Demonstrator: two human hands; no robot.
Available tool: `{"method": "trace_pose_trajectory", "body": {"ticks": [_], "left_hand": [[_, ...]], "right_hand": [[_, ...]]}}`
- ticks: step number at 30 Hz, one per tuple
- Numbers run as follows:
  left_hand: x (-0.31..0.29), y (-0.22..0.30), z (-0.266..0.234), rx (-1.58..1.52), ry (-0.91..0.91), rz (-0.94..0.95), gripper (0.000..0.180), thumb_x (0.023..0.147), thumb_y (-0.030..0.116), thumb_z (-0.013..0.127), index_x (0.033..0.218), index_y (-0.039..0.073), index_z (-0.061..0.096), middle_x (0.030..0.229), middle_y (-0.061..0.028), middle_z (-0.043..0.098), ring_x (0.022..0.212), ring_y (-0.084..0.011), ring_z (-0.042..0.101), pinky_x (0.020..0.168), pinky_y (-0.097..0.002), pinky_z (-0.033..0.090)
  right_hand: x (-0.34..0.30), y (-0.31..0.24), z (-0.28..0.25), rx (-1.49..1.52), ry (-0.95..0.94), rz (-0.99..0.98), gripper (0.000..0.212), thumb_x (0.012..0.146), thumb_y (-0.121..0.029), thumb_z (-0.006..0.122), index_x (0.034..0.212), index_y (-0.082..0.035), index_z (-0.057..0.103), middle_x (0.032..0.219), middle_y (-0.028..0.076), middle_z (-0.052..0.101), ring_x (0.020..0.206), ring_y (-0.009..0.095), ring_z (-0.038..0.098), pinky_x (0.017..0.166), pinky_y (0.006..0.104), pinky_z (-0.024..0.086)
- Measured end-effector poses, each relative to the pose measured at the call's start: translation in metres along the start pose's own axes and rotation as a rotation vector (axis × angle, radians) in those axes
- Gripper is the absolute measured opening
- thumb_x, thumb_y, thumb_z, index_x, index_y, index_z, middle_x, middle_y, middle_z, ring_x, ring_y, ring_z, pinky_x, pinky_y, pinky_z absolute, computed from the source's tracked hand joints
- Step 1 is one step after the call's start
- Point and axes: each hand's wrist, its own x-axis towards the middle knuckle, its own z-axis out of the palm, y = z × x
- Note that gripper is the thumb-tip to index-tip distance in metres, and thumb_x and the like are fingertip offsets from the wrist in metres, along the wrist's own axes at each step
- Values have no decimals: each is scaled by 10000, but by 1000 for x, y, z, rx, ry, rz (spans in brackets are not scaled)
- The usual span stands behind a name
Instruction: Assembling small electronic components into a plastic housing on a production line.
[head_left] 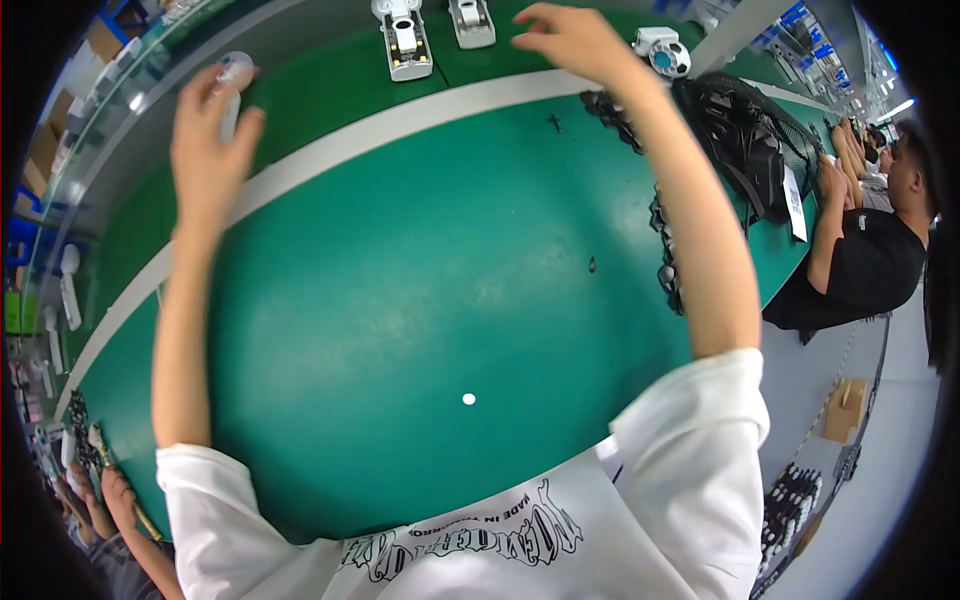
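My left hand (208, 135) reaches far out to the left over the green belt and is closed around a small white cylindrical part (236, 72). My right hand (570, 42) stretches forward at the top, fingers spread and holding nothing, hovering just right of a white device (472, 22) on the belt. A second white device (406, 45) with a dark opening lies to its left. A white round part with a teal centre (663, 52) sits to the right of my right hand.
The green table (420, 290) carries a white stripe (400, 125), a small white dot (469, 399) and tiny dark screws (592, 265). A black fan grille (750, 140) and a row of dark parts (665, 250) lie at the right. Other people sit right and lower left.
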Motion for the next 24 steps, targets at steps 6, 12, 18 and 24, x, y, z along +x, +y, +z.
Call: {"method": "trace_pose_trajectory", "body": {"ticks": [6, 12, 18, 24], "left_hand": [[15, -72, 10, 141, -328, -410, 490, 863, 379, 744, 1271, 126, 649, 1024, -135, 691, 821, -258, 686, 776, -387, 515], [27, -35, 1, -16, -435, -436, 467, 807, 392, 786, 1120, 79, 635, 655, -107, 632, 597, -209, 624, 593, -366, 464], [-2, 121, -42, -412, -649, -109, 488, 719, 238, 802, 1135, 49, 629, 711, -166, 649, 585, -289, 638, 564, -397, 488], [-31, 175, -59, -464, -905, 54, 414, 686, 238, 830, 1033, 73, 676, 886, -147, 685, 707, -315, 659, 561, -387, 505]], "right_hand": [[-114, 74, -82, -221, -87, 29, 262, 908, -206, 690, 1117, -47, 702, 828, 94, 707, 770, 174, 669, 742, 320, 522], [-133, 82, -64, -230, -60, 136, 241, 864, -188, 739, 1042, -28, 711, 712, 78, 635, 645, 157, 589, 662, 323, 483], [-129, 82, -62, -254, -94, 156, 203, 847, -175, 760, 961, -13, 713, 637, 30, 569, 589, 122, 513, 584, 309, 414], [-146, 30, -56, 72, -141, 288, 138, 858, -134, 736, 887, -1, 711, 610, -26, 544, 555, 56, 471, 523, 252, 342]]}}
